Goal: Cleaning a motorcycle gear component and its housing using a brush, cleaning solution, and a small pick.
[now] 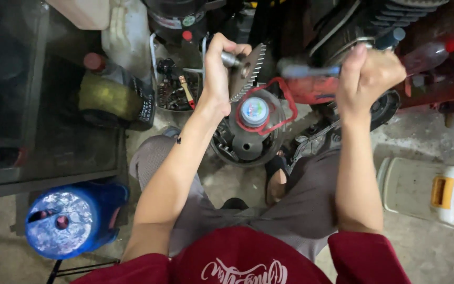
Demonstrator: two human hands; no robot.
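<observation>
The left hand clamps a toothed metal gear on its shaft, held up above the round engine housing. The right hand is fisted around a blue-handled tool, blurred, its tip toward the gear. I would keep the left wrist firm and the fingers off the teeth. The engine block crowds just beyond both grips; open floor lies nearer the knees.

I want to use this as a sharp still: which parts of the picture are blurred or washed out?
Head view: the right hand and its blue-handled tool are smeared by motion; the left hand gripping the finned metal part is sharper; the blue can's shiny lid glares; the top edge is dark.
</observation>
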